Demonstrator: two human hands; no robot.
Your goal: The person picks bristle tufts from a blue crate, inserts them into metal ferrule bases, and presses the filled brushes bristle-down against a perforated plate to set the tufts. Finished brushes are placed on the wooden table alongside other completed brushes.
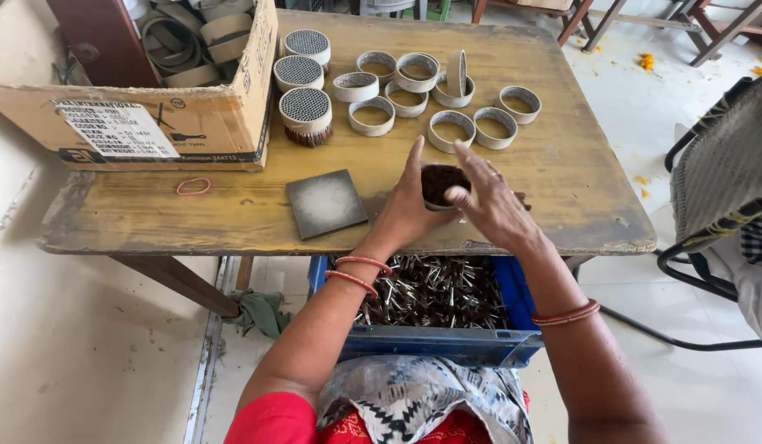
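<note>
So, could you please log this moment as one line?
left hand: holds filled ring | right hand: fingertips on ring top | near: grey square tile, empty rings, blue crate

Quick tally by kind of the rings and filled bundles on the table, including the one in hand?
Empty rings: 10
Filled bundles standing by the cardboard box: 3
Filled bundle in the left hand, right hand on top: 1
Total: 14

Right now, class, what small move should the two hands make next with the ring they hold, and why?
Probably press the dark bundle down level: the left hand cups the filled ring at the table edge, the right hand rests fingertips on top, and three finished rings already stand by the cardboard box.
</note>
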